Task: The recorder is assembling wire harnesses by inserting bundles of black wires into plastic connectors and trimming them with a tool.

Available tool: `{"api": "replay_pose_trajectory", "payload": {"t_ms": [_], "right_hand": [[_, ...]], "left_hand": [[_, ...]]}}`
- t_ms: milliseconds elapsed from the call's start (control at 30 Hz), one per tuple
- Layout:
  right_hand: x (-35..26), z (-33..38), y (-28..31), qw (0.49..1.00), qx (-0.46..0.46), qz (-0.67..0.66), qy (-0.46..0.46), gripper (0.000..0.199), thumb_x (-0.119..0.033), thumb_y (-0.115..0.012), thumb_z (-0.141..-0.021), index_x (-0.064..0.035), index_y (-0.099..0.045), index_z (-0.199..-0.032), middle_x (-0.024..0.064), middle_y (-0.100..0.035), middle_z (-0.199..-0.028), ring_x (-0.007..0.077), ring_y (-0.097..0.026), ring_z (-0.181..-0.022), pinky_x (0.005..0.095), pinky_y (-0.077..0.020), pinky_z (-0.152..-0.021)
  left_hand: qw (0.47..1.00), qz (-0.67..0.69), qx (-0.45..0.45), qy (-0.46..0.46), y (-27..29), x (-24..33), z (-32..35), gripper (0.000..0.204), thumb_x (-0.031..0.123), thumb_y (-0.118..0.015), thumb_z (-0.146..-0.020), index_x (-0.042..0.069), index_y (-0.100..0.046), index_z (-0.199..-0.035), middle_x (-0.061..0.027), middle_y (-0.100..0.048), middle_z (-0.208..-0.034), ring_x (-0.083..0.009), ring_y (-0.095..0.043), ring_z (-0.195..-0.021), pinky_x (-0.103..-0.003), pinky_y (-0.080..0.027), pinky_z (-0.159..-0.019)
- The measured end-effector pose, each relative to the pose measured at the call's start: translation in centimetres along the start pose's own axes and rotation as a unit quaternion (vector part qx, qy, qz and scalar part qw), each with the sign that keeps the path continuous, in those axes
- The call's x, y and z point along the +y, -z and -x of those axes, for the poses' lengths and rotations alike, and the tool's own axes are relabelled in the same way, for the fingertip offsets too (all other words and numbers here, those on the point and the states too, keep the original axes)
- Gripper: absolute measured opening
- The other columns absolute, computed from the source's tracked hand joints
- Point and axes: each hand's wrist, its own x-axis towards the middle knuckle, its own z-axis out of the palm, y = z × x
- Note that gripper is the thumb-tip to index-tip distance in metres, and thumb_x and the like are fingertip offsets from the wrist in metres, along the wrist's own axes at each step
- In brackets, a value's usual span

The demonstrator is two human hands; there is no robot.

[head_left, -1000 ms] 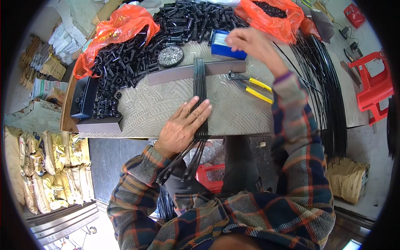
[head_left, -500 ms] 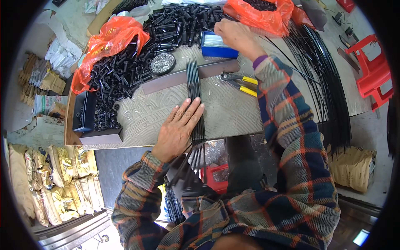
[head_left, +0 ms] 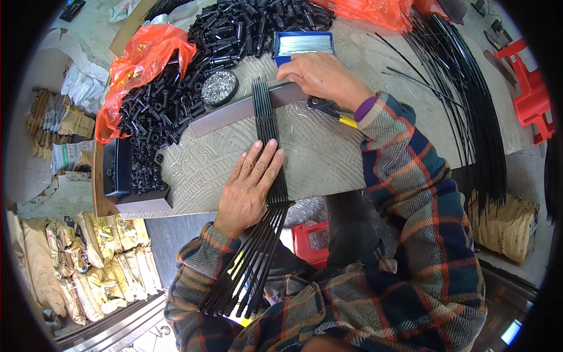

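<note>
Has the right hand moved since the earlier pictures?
Yes: the right hand came nearer, from the right end of the blue box to its near side.

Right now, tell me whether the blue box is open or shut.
Open: no lid covers the blue box, and thin pale pieces show inside.

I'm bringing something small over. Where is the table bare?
Right of the rod bundle, between pliers and near table edge, it looks bare. Left of the bundle, between black parts and left hand, it's mostly free. Crowded: upper left, with black parts; far right, with loose rods.
</note>
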Motion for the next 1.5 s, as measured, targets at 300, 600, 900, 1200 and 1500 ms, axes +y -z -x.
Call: {"api": "replay_pose_trajectory", "payload": {"t_ms": [300,600,900,1200,1500], "right_hand": [[0.1,-0.1,0.1,1.0,0.0,-0.009,-0.024,0.011,-0.015,-0.054,-0.08,-0.0164,-0.062,-0.088,0.0072,-0.06,-0.08,0.0279,-0.058,-0.077,0.0398,-0.0451,-0.065],[0.3,-0.1,-0.2,0.999,0.022,-0.026,-0.014,0.022,-0.004,-0.053,-0.07,-0.0155,-0.062,-0.086,0.0096,-0.063,-0.078,0.0297,-0.06,-0.077,0.0407,-0.0451,-0.063],[0.7,-0.4,-0.6,0.999,0.029,-0.012,-0.014,0.023,-0.006,-0.053,-0.07,-0.0172,-0.063,-0.087,0.0094,-0.063,-0.079,0.0301,-0.061,-0.076,0.0404,-0.0459,-0.063],[0.5,-0.1,-0.4,0.999,0.04,-0.022,-0.002,0.026,-0.007,-0.054,-0.071,-0.0181,-0.064,-0.092,0.0085,-0.064,-0.079,0.0288,-0.061,-0.076,0.04,-0.0467,-0.063],[0.5,-1.4,-2.2,0.993,0.094,0.007,0.077,0.018,-0.009,-0.054,-0.074,-0.0171,-0.063,-0.087,0.0071,-0.062,-0.076,0.0278,-0.061,-0.073,0.0379,-0.0462,-0.058]], "left_hand": [[1.0,0.009,0.013,-0.001,-0.1,0.0,-0.2,0.061,0.0,-0.046,-0.069,0.014,-0.041,-0.129,-0.0074,-0.034,-0.137,-0.027,-0.031,-0.127,-0.039,-0.027,-0.103],[0.999,0.035,0.01,-0.012,0.4,0.5,-0.5,0.055,0.004,-0.046,-0.073,0.006,-0.041,-0.128,-0.0129,-0.035,-0.135,-0.0314,-0.031,-0.126,-0.041,-0.029,-0.101],[1.0,0.02,0.004,-0.011,0.1,0.4,-0.4,0.057,0.003,-0.046,-0.071,0.003,-0.039,-0.128,-0.0144,-0.034,-0.135,-0.0323,-0.03,-0.126,-0.04,-0.029,-0.102],[1.0,0.025,0.012,-0.005,0.0,0.7,-0.5,0.055,0.007,-0.048,-0.074,0.002,-0.039,-0.128,-0.0146,-0.034,-0.135,-0.0322,-0.031,-0.126,-0.039,-0.029,-0.102],[1.0,0.009,0.013,-0.008,0.0,0.6,-0.5,0.055,0.005,-0.046,-0.074,0.001,-0.038,-0.128,-0.0153,-0.035,-0.135,-0.0333,-0.032,-0.125,-0.039,-0.031,-0.101]]}}
